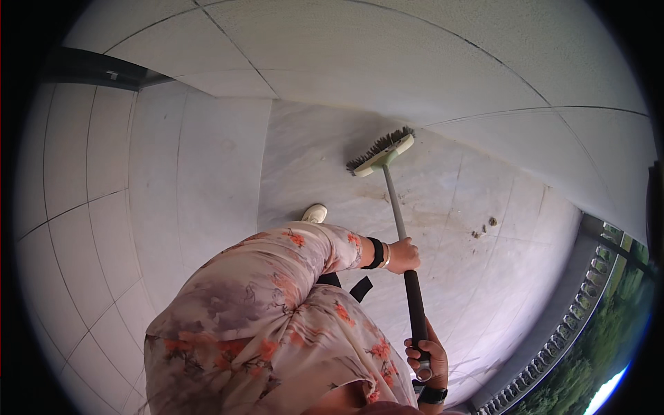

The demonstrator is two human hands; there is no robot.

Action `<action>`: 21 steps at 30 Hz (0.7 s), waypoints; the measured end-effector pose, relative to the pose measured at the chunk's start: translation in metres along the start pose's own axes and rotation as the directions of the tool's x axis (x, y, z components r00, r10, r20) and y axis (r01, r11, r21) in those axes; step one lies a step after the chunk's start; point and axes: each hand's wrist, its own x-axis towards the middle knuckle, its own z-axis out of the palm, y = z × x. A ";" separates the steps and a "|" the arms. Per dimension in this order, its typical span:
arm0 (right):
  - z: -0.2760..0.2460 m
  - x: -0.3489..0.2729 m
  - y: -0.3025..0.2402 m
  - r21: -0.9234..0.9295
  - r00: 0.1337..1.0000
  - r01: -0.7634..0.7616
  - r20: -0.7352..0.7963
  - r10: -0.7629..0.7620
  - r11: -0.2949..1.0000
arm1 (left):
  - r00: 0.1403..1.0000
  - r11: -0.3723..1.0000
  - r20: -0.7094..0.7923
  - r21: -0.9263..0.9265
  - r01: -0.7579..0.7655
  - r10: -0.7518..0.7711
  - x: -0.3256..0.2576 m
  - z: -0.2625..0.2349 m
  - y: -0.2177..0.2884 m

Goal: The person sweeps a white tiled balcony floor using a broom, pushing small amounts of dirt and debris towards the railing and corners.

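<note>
Left hand (pixel 402 255): wrapped the broom shaft (pixel 394 204).
Right hand (pixel 432 356): curled around the black grip (pixel 414 301).
Bristles (pixel 377 148): stood near the floor's (pixel 311 152) upper edge; light, even contact probably suited debris (pixel 492 221).

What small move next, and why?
Perhaps swing the cream-and-green, dark-bristled broom head rightward: small brown clumps lie right of it on pale floor tiles, and left hand and right hand hold its grey-and-black pole.

The pale floor (pixel 311 152) bears small clumps (pixel 492 221) (one larger, roundish) and brownish smears (pixel 430 217).
</note>
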 end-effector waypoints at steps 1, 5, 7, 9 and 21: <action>-0.011 0.004 0.000 0.019 0.999 -0.018 0.050 0.017 1.000 | 0.999 0.999 -0.049 -0.046 -0.022 0.019 -0.005 0.008 0.001; -0.070 0.075 0.036 0.157 0.973 -0.143 0.203 0.110 0.977 | 1.000 0.997 -0.020 0.076 0.005 -0.004 -0.045 0.077 -0.026; -0.090 0.131 0.060 0.173 0.966 -0.192 0.209 0.154 0.966 | 0.997 0.993 0.024 0.087 0.074 -0.076 -0.070 0.142 -0.048; -0.114 0.190 0.077 0.195 0.958 -0.210 0.239 0.161 0.958 | 0.987 0.990 0.078 0.032 0.138 -0.141 -0.085 0.198 -0.073; -0.031 0.202 -0.060 -0.185 0.962 0.038 -0.258 -0.086 0.982 | 0.994 0.992 0.003 -0.072 0.106 -0.106 0.087 0.156 -0.133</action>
